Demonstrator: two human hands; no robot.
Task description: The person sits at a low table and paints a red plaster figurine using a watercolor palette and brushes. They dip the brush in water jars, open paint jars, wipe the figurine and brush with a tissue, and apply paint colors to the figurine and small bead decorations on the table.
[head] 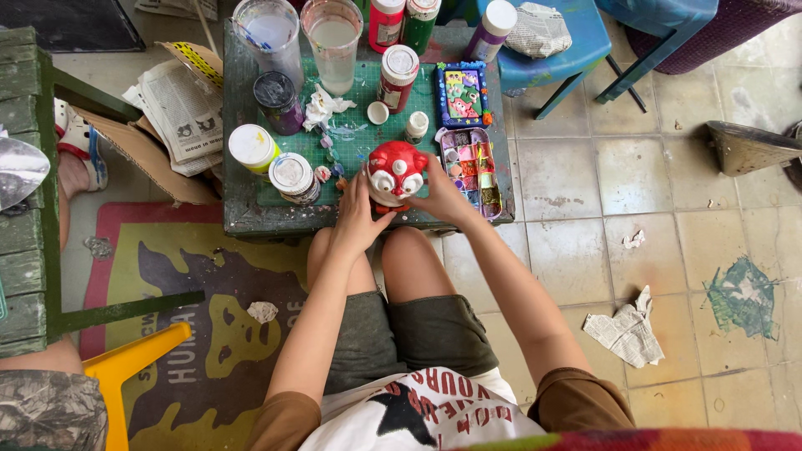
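Gripping a red painted figurine [396, 172] from both sides, the left hand [357, 219] and right hand [443, 196] close around it at the near edge of a small green table [251, 219]. Beside it sits a paint palette [471, 171]; jars [271, 32] crowd the far edge, with bare tiled floor [601, 217] to the right.

Soft, even daylight fills the view; shadows are faint. Mild glare shows on the floor tiles [618, 159] toward two o'clock. Focus is sharp centrally, with wide-angle bending at the edges.
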